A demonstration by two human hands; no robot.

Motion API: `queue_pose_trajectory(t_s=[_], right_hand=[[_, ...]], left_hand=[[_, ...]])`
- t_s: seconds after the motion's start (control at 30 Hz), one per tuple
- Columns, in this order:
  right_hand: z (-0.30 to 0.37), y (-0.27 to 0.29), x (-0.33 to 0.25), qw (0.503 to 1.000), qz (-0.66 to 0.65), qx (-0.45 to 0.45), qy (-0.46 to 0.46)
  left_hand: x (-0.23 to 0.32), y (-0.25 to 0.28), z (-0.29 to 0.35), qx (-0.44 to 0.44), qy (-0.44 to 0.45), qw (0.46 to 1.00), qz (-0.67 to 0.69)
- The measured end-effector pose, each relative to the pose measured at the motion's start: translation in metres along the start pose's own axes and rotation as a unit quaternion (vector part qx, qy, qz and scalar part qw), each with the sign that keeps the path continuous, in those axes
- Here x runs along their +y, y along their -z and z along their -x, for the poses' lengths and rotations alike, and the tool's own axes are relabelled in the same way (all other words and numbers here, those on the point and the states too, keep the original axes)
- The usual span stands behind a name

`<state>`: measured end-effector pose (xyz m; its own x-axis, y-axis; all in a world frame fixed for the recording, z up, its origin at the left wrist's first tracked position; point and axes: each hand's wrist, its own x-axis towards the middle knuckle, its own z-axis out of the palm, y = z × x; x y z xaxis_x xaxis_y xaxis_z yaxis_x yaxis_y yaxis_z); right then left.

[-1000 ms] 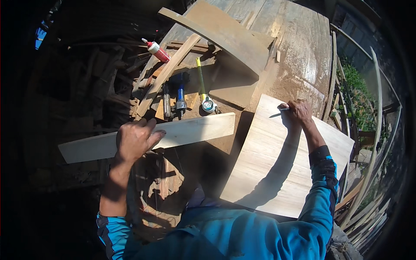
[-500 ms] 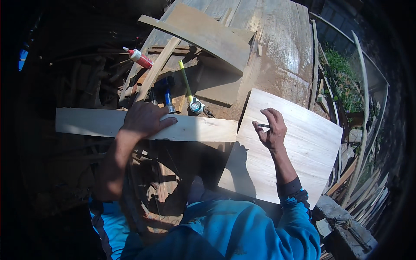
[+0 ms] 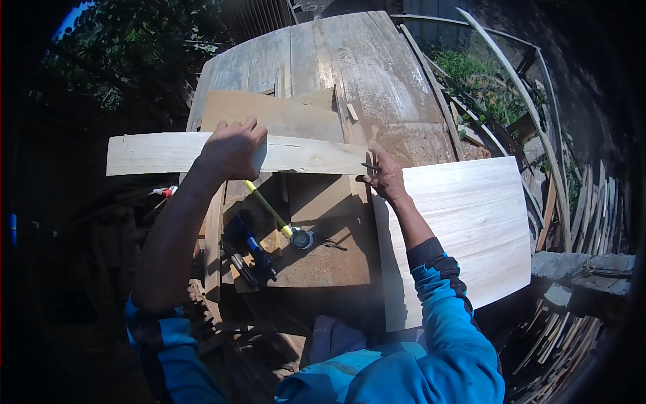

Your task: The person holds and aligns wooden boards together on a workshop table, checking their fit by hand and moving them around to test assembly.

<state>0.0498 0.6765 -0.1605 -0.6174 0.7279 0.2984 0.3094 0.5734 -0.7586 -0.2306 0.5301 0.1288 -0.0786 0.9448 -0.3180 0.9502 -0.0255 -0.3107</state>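
My left hand (image 3: 233, 149) is closed over the middle of a long pale wooden board (image 3: 309, 155), its fingers over the far edge. The board is held crosswise above the worktable. My right hand (image 3: 387, 178) is at the board's right end, its fingers closed round a thin dark pen (image 3: 369, 166). Right of it lies a wide pale wooden panel (image 3: 464, 229). Below the held board are a yellow-handled tool with a round head (image 3: 301, 238), a blue and black tool (image 3: 254, 246) and dark pliers (image 3: 331, 243).
The weathered plank table (image 3: 410, 87) stretches away ahead, with a brown sheet (image 3: 269, 111) on it. A red-tipped bottle (image 3: 163, 192) is at the left. Long wood strips (image 3: 592, 209) lean at the right, near a concrete block (image 3: 582, 266).
The board has been raised and moved away from me in my left hand. My right hand has come left from above the panel to the board's end. The head view has tilted up.
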Motion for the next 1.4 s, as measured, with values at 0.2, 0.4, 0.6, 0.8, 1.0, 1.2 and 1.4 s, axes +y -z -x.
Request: queue_pose_trajectory(t_s=[0.2,0.4,0.6,0.8,1.0,1.2,1.4], right_hand=[[-0.060,-0.057,0.071,1.000,-0.010,0.005,0.021],[-0.076,-0.079,0.088,0.997,0.022,-0.028,-0.071],[-0.074,-0.085,0.092,1.000,-0.010,-0.023,-0.010],[-0.057,-0.035,0.049,0.988,0.027,0.150,0.000],[0.012,0.093,-0.094,0.871,-0.326,0.361,-0.070],[0.051,0.188,-0.174,0.722,-0.591,0.253,0.254],[0.043,0.178,-0.145,0.888,-0.052,0.434,0.141]], left_hand=[[-0.026,-0.043,-0.078,0.001,0.012,1.000,-0.024],[-0.035,-0.071,-0.103,-0.032,0.037,0.999,-0.016],[-0.052,-0.087,-0.114,-0.084,0.060,0.994,-0.045],[-0.030,-0.089,-0.091,-0.027,0.042,0.996,-0.070],[-0.022,-0.082,-0.084,-0.052,0.043,0.994,-0.087],[-0.017,-0.081,-0.083,-0.052,0.059,0.996,-0.039],[-0.015,-0.076,-0.080,-0.025,0.058,0.998,-0.029]])
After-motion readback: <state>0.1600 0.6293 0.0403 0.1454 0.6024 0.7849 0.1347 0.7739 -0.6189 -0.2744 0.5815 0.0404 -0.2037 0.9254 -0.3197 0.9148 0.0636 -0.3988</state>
